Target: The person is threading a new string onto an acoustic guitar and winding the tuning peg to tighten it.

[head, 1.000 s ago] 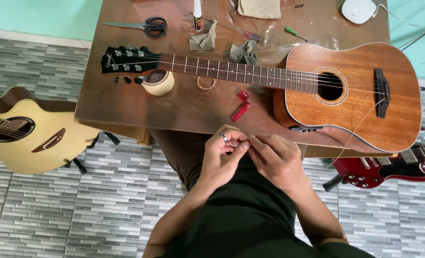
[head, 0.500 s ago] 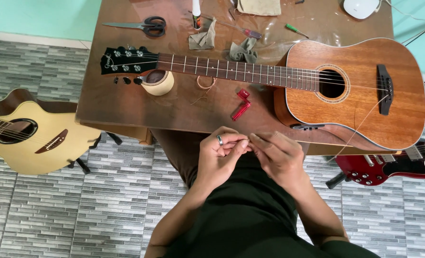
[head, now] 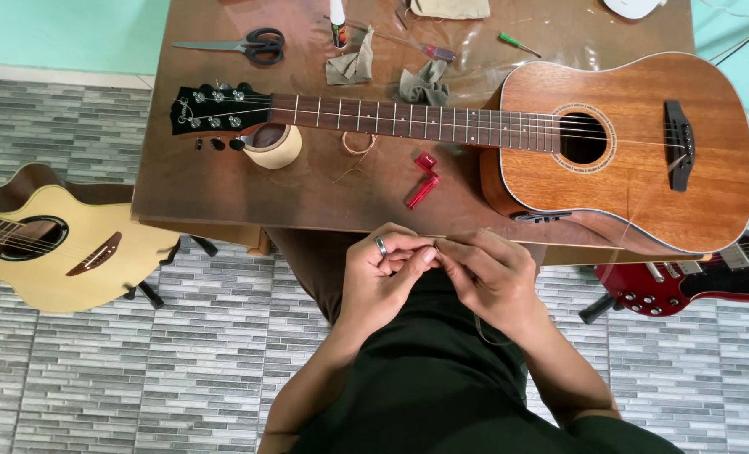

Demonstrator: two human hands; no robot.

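Both hands were bunched together right at the near edge of the bench (head: 223,193), over the lap. The left hand (head: 383,277), ring on one finger, had its fingers (head: 408,252) curled in and pinched against the fingers (head: 458,256) of the right hand (head: 496,282). Looked like a thin guitar string (head: 631,223) was nipped between them, but what exactly sat in the pinch was too small to tell. The wire arced up from there over the body of the brown acoustic guitar (head: 627,151) lying across the bench. Just past the hands sat a red string winder (head: 423,181), then a roll of tape (head: 273,145) under the headstock. Farther back were rags (head: 425,84), a screwdriver (head: 517,42) and scissors (head: 248,46). A yellow guitar (head: 46,252) stood on the floor to the left, a red electric guitar (head: 694,282) on the right
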